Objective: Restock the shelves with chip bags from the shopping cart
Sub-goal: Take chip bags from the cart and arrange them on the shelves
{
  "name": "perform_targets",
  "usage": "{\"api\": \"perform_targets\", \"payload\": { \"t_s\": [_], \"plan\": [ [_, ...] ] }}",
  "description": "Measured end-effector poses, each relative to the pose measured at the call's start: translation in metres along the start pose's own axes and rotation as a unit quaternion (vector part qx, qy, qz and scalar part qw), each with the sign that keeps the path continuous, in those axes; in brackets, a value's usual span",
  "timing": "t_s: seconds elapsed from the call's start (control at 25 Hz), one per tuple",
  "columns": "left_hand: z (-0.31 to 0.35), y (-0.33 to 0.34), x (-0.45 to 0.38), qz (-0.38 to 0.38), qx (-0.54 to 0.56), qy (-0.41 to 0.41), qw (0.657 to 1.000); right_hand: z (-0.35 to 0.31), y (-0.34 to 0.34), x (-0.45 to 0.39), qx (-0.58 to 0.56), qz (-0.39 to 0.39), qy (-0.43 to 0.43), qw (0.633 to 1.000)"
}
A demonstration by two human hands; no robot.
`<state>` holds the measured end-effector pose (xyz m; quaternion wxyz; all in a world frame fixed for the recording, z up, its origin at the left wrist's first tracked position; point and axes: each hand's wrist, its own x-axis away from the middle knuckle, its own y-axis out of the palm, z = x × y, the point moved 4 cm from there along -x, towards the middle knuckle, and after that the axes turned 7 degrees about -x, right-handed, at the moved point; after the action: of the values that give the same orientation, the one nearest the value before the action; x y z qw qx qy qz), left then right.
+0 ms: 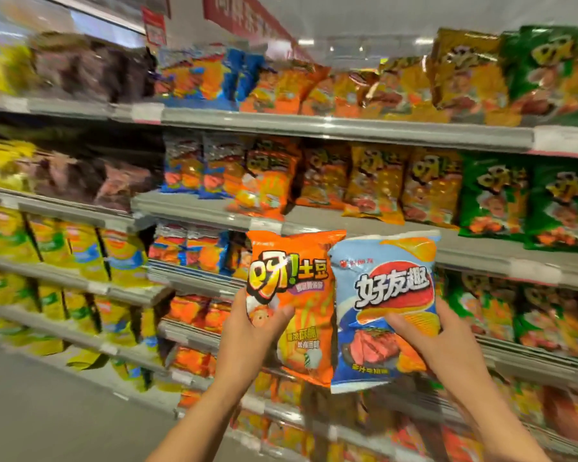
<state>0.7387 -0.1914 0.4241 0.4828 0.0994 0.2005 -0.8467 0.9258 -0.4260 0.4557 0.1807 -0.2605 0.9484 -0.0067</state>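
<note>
Left hand (252, 331) grips orange bag (294, 305); right hand (437, 338) – blue bag (386, 305).

We hold two chip bags side by side before the shelves (314, 128): left hand (247, 331) on the left bag (301, 295), right hand (434, 341) on the right bag (387, 295).

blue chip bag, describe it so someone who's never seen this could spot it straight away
In front of the snack shelves, two hands hold up one bag each. The blue chip bag is in the right hand, overlapping the orange bag in the left hand; it alone is pale blue.
</note>
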Motion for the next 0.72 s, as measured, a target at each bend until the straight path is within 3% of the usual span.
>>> {"api": "perform_targets", "payload": {
  "t_s": [0.28,0.44,0.72],
  "plan": [
    [0.009,-0.053,-0.075,0.012,-0.019,0.005,1.0,-0.037,0.077,-0.048,-0.024,-0.018,-0.014,0.999],
    [0.031,-0.042,-0.124,0.011,-0.025,0.03,0.999,-0.051,0.077,-0.089,-0.058,0.003,0.0,0.998],
    [0.043,0.025,-0.223,-0.067,-0.051,0.053,0.995,-0.023,0.055,-0.179,-0.145,0.019,0.051,0.988]
  ]
}}
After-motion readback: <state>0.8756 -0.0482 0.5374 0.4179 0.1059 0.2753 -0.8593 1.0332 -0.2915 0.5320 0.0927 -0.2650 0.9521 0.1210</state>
